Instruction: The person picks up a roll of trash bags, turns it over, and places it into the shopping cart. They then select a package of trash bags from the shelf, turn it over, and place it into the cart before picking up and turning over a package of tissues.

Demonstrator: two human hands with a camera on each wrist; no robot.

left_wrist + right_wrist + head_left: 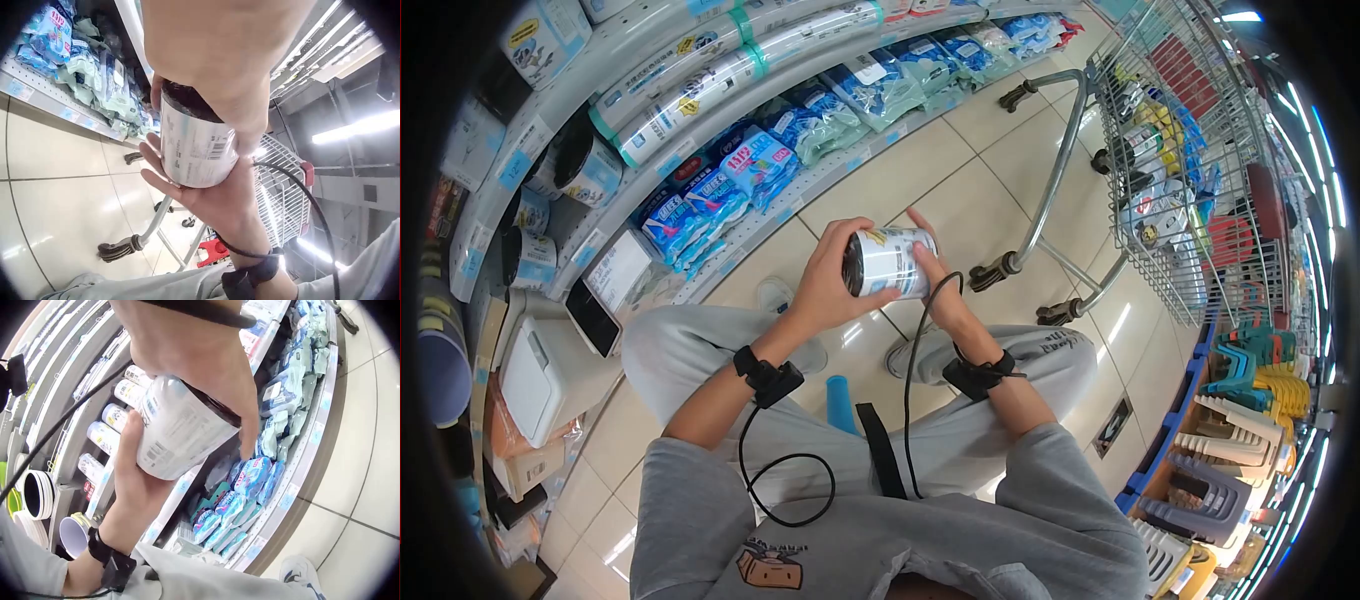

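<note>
A roll (890, 262) with a black end and a white printed label lies between both hands, over the floor in front of the knees. My left hand (825, 280) grips it around the black end, its thumb along the label. My right hand (941, 290) holds the other end with the thumb on the label. In the left wrist view, several fingers of the right hand (215, 203) spread out past the roll (194, 147), and a barcode shows on the label. The right wrist view shows the left hand (140, 494) against the label from below.
Shelves with blue packs (760, 165) and similar black-ended rolls (585, 165) run along the left. A loaded shopping cart (1200, 180) stands at right, its wheels on the tiled floor (960, 150). Plastic stools (1210, 490) are stacked at lower right. Black cables hang from both wrist straps.
</note>
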